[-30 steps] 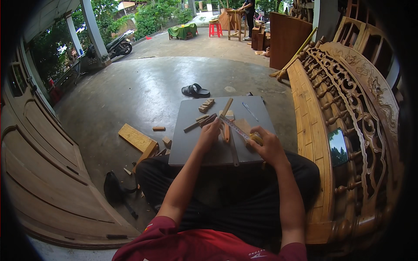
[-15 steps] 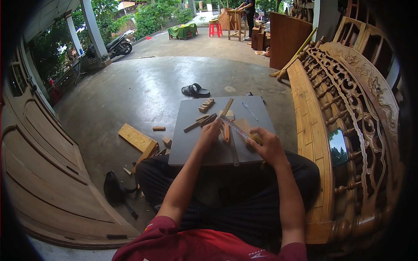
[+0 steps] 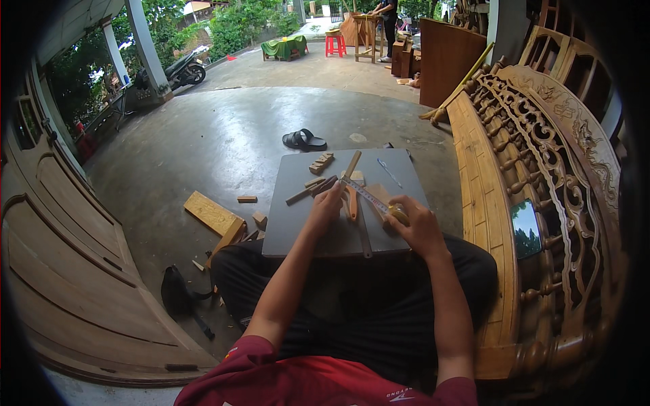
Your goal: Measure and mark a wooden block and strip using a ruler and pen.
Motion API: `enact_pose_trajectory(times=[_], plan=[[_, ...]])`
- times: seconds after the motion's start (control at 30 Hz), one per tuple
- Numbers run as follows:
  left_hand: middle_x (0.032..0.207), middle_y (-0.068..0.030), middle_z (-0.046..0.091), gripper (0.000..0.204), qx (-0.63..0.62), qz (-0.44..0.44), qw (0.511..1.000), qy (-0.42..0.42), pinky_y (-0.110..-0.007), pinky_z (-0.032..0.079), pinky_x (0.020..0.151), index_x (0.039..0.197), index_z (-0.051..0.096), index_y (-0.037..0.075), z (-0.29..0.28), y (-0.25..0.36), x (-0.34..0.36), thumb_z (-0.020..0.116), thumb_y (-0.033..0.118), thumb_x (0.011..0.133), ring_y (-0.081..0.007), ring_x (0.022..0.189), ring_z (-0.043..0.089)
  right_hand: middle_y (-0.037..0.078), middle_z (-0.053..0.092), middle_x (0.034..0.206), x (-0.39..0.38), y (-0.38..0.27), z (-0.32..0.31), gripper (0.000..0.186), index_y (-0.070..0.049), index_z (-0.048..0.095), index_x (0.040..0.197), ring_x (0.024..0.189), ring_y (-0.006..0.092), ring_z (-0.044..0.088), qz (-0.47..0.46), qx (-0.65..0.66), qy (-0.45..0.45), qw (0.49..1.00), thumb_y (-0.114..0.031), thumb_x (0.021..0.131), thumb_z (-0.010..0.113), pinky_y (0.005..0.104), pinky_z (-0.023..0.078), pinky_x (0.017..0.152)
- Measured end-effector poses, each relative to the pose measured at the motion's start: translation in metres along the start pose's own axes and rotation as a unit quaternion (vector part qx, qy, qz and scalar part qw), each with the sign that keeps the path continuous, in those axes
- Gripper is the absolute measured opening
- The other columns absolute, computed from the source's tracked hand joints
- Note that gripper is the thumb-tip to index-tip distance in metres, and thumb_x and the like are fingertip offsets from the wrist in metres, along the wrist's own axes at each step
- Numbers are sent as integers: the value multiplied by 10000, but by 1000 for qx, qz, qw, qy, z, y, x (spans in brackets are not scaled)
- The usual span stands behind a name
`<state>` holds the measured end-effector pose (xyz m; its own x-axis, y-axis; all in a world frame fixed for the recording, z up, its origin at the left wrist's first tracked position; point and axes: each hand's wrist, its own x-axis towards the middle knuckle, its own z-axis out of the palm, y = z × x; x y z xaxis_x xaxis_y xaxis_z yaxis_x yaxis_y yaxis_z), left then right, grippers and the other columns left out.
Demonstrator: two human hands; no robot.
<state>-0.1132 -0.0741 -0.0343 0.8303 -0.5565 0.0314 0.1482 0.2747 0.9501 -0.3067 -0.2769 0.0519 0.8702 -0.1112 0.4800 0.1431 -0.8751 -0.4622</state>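
Observation:
Over a grey board-topped table [image 3: 288, 230] a tape measure's pale blade [image 3: 367, 196] stretches slantwise between my two hands. My left hand [image 3: 327, 205] is closed at the blade's far end; its fingertips are partly hidden. In my right hand [image 3: 418, 229] sits the yellowish tape case [image 3: 399, 215], fingers wrapped round it. Dark wood pieces [image 3: 318, 187] lie by the left fingers. A light wooden strip [image 3: 353, 162] points away past the blade's end. Beneath the blade are an orange-handled tool [image 3: 353, 204] and a flat metal strip [image 3: 365, 237]. A notched wood block [image 3: 321, 162] and a pen [image 3: 390, 173] lie farther back.
Wood offcuts [image 3: 211, 213] and a black bag [image 3: 177, 292] lie on the floor at left. Black sandals [image 3: 304, 140] are beyond the table. Carved wooden furniture [image 3: 542, 155] lines the right side, a panelled door [image 3: 61, 257] the left. Another person [image 3: 388, 27] stands far back.
The right hand and tape case have shifted very slightly. The blade's face is tilted a little differently. Both hands keep their hold.

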Motion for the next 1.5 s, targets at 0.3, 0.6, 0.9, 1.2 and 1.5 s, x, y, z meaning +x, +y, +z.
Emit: enact_pose_trajectory(times=[0.3, 0.6, 0.9, 1.2, 1.5], plan=[[655, 84, 449, 471, 12, 1, 1000, 8, -250, 273, 488, 889, 651, 111, -1, 0, 0, 542, 502, 1129, -38, 531, 369, 116, 723, 1055, 0, 1, -1, 317, -174, 603, 1229, 986, 393, 745, 5, -25, -2, 1000, -264, 974, 768, 509, 601, 830], [655, 95, 424, 463, 0, 5, 1000, -4, -249, 254, 482, 884, 641, 115, -1, 0, 0, 539, 491, 1133, -33, 530, 350, 117, 720, 1045, 0, 2, -1, 316, -175, 598, 1230, 978, 392, 746, -3, -23, 3, 1000, -251, 974, 767, 508, 606, 823], [658, 101, 413, 478, 9, 9, 1000, 7, -246, 249, 485, 942, 678, 78, -1, -3, 1, 540, 494, 1132, -29, 532, 345, 115, 721, 1053, -1, 3, 0, 322, -183, 609, 1251, 984, 390, 748, 11, -22, -4, 1000, -263, 979, 762, 510, 609, 833], [657, 102, 410, 472, -1, 13, 1000, -5, -246, 248, 484, 941, 677, 78, -2, -4, 3, 539, 487, 1134, -31, 530, 344, 110, 720, 1091, -1, 7, 1, 324, -199, 655, 1287, 1005, 368, 752, -5, -28, -11, 1000, -263, 983, 749, 504, 609, 867], [655, 104, 414, 481, 10, 18, 1000, 8, -246, 241, 482, 965, 695, 57, 0, -2, 0, 538, 479, 1136, -26, 528, 342, 121, 718, 1091, -1, -3, -5, 315, -184, 655, 1271, 996, 383, 748, 22, -44, -22, 999, -269, 983, 748, 510, 609, 852]])
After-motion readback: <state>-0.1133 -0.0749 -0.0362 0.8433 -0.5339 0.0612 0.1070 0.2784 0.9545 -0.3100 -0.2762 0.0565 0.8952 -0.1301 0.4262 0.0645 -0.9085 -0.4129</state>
